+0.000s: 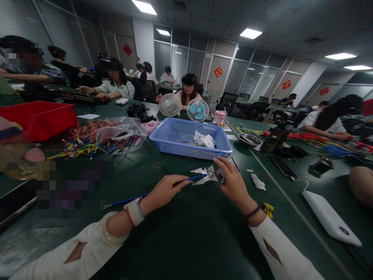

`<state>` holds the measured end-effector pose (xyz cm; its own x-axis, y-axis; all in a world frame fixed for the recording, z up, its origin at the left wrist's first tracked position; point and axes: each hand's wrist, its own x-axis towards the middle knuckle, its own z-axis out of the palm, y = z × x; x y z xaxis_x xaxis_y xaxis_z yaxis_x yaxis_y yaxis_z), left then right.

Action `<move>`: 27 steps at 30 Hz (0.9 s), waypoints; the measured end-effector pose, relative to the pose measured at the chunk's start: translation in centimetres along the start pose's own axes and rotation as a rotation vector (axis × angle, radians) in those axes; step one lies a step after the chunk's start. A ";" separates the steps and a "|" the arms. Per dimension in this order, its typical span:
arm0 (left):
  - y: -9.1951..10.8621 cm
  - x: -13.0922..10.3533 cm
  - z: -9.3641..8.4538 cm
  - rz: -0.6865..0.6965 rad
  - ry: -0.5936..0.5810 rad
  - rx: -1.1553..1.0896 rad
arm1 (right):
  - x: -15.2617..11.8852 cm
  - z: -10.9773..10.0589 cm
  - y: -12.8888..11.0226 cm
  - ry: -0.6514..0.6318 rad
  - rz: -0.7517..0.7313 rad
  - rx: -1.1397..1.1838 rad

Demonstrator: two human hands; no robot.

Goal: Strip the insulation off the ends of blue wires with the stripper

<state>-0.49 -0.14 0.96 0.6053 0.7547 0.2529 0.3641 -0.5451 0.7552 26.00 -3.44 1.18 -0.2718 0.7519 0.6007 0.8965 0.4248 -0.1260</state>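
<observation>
- Blue wire (199, 177) pinched near its end between thumb and fingers of left hand (166, 192); grip probably taken close to the tip so it can be aimed without flexing.
- Wire stripper (210, 174) gripped by its handles in right hand (233, 181), fingers curled round them; jaws pointed at left hand and spread, wire end lying between them.
- Exact contact of wire and blades cannot be told at this size.
- Both hands held just above green table (186, 241), near side of blue basket (186, 150); likely chosen for clear elbow room.
- Ring lug (105, 207) seen at far end of a blue length behind left forearm; presumably the same wire, left trailing since only the tip needs control.
- Coloured bits (182, 140) and crumpled tissue (205, 140) held in basket, apparently used as a scrap catcher.
- Wire pile (78, 147) set left of basket, seemingly for left-hand reach.
</observation>
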 end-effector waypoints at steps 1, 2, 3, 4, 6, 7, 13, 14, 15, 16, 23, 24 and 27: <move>0.0 0.0 0.0 0.001 0.003 0.002 | 0.0 0.0 -0.1 0.000 -0.002 -0.003; 0.0 0.0 0.0 0.001 0.008 0.002 | 0.0 0.0 -0.1 -0.003 -0.005 -0.006; 0.0 0.0 0.0 0.001 0.011 0.002 | 0.0 0.0 -0.2 -0.005 -0.007 -0.008; 0.1 0.0 0.0 0.004 0.014 0.003 | 0.0 0.0 -0.2 -0.004 -0.008 -0.010; 0.2 0.0 0.0 0.016 0.020 0.009 | 0.0 0.1 -0.3 -0.002 -0.006 -0.013; 0.2 0.0 0.0 0.023 0.023 0.014 | -0.1 0.1 -0.3 -0.005 -0.004 -0.015; 0.0 -0.1 0.1 0.054 0.030 0.033 | 0.0 0.2 -0.4 -0.068 -0.016 -0.038; 0.0 -0.1 0.0 0.057 0.032 0.037 | 0.0 0.2 -0.4 -0.081 -0.018 -0.039; 0.0 -0.1 0.0 0.058 0.036 0.041 | 0.0 0.2 -0.4 -0.093 -0.020 -0.037; 0.0 -0.1 0.0 0.058 0.039 0.044 | 0.0 0.3 -0.4 -0.104 -0.023 -0.035; 0.0 -0.1 0.0 0.052 0.059 0.051 | -0.1 0.5 -0.8 -0.165 -0.023 -0.036; 0.0 -0.1 0.0 0.055 0.060 0.056 | -0.1 0.5 -0.8 -0.170 -0.025 -0.037; -0.2 -0.1 0.0 0.074 0.059 0.076 | -0.1 0.6 -0.8 -0.175 -0.033 -0.046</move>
<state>-0.59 -0.11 0.82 0.5909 0.7302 0.3430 0.3739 -0.6246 0.6856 25.06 -3.60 0.70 -0.3547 0.8158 0.4567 0.8999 0.4304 -0.0699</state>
